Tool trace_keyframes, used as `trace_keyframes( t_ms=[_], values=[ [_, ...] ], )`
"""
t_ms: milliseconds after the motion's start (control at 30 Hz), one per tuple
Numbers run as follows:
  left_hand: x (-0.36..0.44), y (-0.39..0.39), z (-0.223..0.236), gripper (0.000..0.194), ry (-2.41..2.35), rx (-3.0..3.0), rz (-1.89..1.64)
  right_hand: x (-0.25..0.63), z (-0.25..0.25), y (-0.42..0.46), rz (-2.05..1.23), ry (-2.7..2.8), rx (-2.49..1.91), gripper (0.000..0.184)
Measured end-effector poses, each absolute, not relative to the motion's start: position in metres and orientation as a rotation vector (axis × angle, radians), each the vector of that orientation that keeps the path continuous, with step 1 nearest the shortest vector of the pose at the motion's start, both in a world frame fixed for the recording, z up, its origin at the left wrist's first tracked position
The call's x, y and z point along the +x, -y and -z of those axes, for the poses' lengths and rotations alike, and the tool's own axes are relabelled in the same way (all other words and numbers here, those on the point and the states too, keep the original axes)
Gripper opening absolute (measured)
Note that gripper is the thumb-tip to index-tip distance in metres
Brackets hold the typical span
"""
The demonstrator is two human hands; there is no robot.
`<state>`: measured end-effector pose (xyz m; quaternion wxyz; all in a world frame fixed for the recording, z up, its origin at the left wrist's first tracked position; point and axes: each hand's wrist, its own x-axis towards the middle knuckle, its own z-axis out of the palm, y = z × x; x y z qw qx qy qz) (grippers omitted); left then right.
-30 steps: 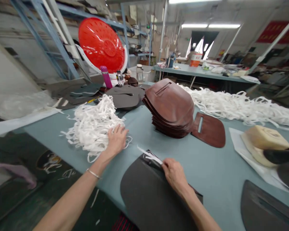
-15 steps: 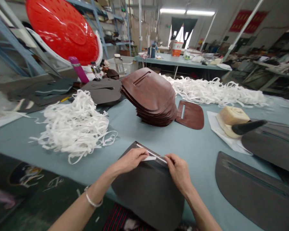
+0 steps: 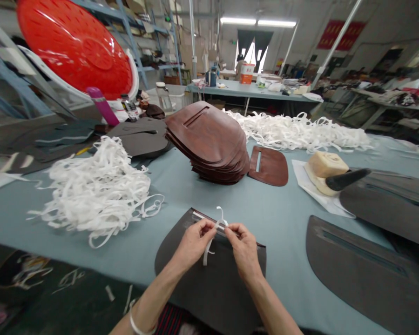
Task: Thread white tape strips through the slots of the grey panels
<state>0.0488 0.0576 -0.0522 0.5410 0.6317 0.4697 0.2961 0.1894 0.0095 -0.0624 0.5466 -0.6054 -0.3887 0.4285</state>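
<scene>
A dark grey leather panel (image 3: 216,284) lies at the table's near edge and hangs partly over it. Over its top edge my left hand (image 3: 194,243) and my right hand (image 3: 243,249) are close together. Both pinch a thin white strip (image 3: 212,230) that curls up between them, and one end hangs down over the panel. A pile of loose white strips (image 3: 91,193) sits to the left of my hands. Behind them stands a stack of brown leather panels (image 3: 209,142).
A single brown panel (image 3: 268,165) lies right of the stack. More dark panels (image 3: 359,267) cover the right side, beside a tan block on white paper (image 3: 323,170). A long heap of white strips (image 3: 300,132) runs across the back. A red basket (image 3: 73,46) leans at back left.
My left hand left the pile of white strips and came to the panel. Both hands moved together and lifted the white strip off the panel's edge into a loop.
</scene>
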Motion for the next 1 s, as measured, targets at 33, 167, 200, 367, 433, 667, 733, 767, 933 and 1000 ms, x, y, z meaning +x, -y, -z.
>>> trace_keyframes(
  t_ms=[33, 167, 200, 367, 433, 667, 733, 767, 933, 1000],
  values=[
    [0.047, -0.058, 0.049, 0.031, -1.103, 1.515, -0.694, 0.191, 0.062, -0.009, -1.034, 0.961, -1.45, 0.023],
    [0.05, -0.058, 0.037, 0.031, -1.081, 1.635, -0.742, 0.187, 0.06, -0.001, -0.971, 1.226, -1.45, 0.017],
    [0.052, -0.058, 0.036, 0.028, -1.089, 1.649, -0.756, 0.185, 0.058, 0.003, -0.932, 1.28, -1.439, 0.014],
    [0.041, -0.067, 0.05, 0.032, -1.208, 1.408, -0.865, 0.178, 0.051, 0.031, -0.985, 1.334, -1.53, 0.009],
    [0.021, -0.085, 0.054, 0.031, -1.3, 1.362, -0.959, 0.179, 0.051, 0.046, -1.131, 1.311, -1.57, 0.011],
    [-0.062, -0.163, 0.019, 0.031, -1.947, 2.095, -0.894, 0.187, 0.058, 0.073, -1.259, 1.293, -1.632, 0.012],
    [-0.055, -0.155, 0.008, 0.036, -2.048, 2.363, -0.841, 0.186, 0.06, 0.07, -1.21, 1.325, -1.648, 0.014],
    [-0.045, -0.144, 0.005, 0.037, -1.977, 2.467, -0.822, 0.185, 0.061, 0.066, -1.189, 1.337, -1.652, 0.015],
    [0.017, -0.072, 0.02, 0.029, -0.813, 2.417, -0.193, 0.185, 0.065, 0.051, -1.127, 1.283, -1.665, 0.017],
    [0.023, -0.059, 0.029, 0.03, -0.704, 2.221, -0.06, 0.194, 0.067, 0.052, -1.084, 1.246, -1.73, 0.022]
  ],
)
